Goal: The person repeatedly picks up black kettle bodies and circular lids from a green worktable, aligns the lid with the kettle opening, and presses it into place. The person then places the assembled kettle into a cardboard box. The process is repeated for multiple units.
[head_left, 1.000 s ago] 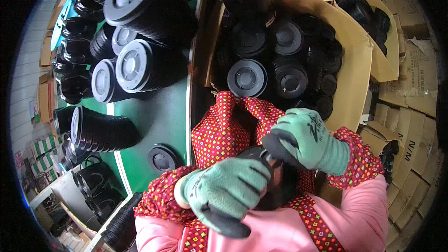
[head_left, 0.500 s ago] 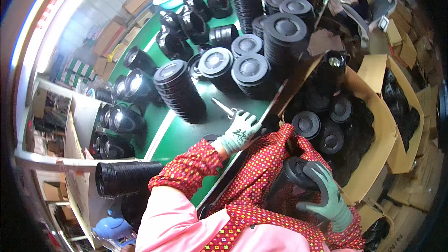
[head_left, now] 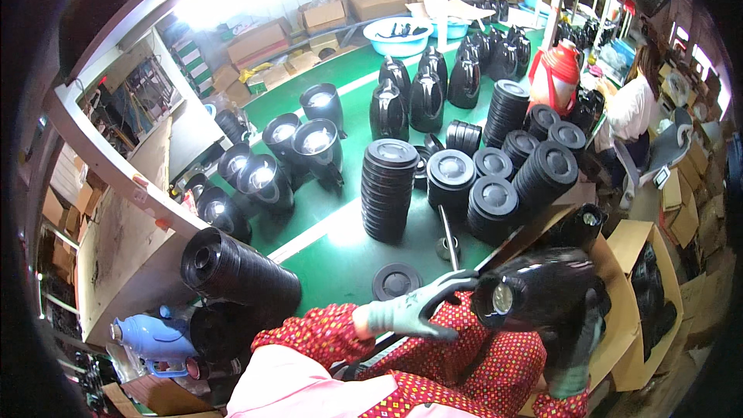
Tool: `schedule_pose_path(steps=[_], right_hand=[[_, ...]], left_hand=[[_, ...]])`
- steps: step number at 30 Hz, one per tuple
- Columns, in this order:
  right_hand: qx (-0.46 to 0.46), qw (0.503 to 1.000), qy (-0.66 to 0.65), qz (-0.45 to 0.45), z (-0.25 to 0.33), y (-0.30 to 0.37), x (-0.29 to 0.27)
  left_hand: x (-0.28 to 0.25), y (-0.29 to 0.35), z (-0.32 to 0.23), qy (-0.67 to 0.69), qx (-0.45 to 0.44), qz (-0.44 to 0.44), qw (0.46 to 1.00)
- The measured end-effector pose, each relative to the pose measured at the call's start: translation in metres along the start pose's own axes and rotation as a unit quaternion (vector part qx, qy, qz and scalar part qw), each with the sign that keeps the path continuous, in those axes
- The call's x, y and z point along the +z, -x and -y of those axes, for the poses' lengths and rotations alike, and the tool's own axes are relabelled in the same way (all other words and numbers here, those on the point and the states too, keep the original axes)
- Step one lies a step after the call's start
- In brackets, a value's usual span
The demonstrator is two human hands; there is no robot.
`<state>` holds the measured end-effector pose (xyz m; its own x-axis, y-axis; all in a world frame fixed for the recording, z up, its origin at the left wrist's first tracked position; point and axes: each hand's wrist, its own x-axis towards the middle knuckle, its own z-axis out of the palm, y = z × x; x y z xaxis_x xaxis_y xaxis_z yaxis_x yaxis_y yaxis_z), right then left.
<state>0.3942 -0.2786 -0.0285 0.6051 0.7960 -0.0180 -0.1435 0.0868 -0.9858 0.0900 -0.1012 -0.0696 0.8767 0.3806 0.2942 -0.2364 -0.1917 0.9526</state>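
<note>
A glossy black jug [head_left: 553, 282] lies tilted on its side over my lap, its open end with a silver round inside turned to the left. My right hand [head_left: 576, 348], partly in shadow, is closed around the jug's lower right part. My left hand [head_left: 414, 313] wears a pale green glove with dark fingers. It reaches toward the jug's open end, thumb and fingers apart, holding nothing. A flat black disc [head_left: 396, 282] lies on the green table just beyond it. Beside the disc a thin metal rod tool [head_left: 446, 228] stands on a small round base.
Stacks of black discs [head_left: 387, 193] stand on the green table [head_left: 340, 220]. Open black jugs [head_left: 313, 147] are at left; upright ones [head_left: 426, 97] stand farther back. A red-and-white flask [head_left: 556, 81] is beyond. Cardboard boxes [head_left: 646, 251] stand at right. A person [head_left: 633, 112] sits far right.
The view has swung to the right. My right hand has raised and tipped the black jug, whose end was covered by a disc. My left hand has left the table edge and spread its fingers.
</note>
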Motion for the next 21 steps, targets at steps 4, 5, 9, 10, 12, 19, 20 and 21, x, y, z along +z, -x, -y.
schedule_pose_path(steps=[4, 5, 9, 10, 12, 19, 20, 21], right_hand=[[0.197, 0.931, -0.275, 0.136, -0.025, -0.035, 0.078], [0.178, 0.938, -0.266, 0.135, -0.032, -0.037, 0.092], [0.133, 0.971, -0.145, 0.135, -0.042, -0.045, 0.14], [0.133, 0.977, -0.098, 0.135, -0.044, -0.045, 0.15], [0.15, 0.964, -0.109, 0.189, -0.074, -0.039, 0.153], [-0.126, 0.913, 0.291, 0.256, -0.133, -0.007, 0.151], [-0.143, 0.903, 0.311, 0.259, -0.132, -0.008, 0.152], [-0.154, 0.904, 0.31, 0.252, -0.13, -0.007, 0.153]], left_hand=[[-0.022, 0.019, -0.042, -0.181, 0.028, -0.11, 0.977], [-0.037, 0.024, -0.052, -0.151, 0.0, -0.117, 0.982], [-0.082, 0.024, -0.062, -0.053, 0.019, -0.325, 0.944], [-0.101, 0.02, -0.057, -0.126, 0.043, -0.382, 0.914], [-0.156, -0.01, -0.048, -0.109, 0.101, -0.445, 0.883], [-0.396, -0.144, 0.022, -0.203, 0.072, -0.609, 0.763], [-0.406, -0.157, 0.019, -0.2, -0.001, -0.621, 0.758], [-0.435, -0.165, 0.045, -0.244, -0.028, -0.624, 0.742]])
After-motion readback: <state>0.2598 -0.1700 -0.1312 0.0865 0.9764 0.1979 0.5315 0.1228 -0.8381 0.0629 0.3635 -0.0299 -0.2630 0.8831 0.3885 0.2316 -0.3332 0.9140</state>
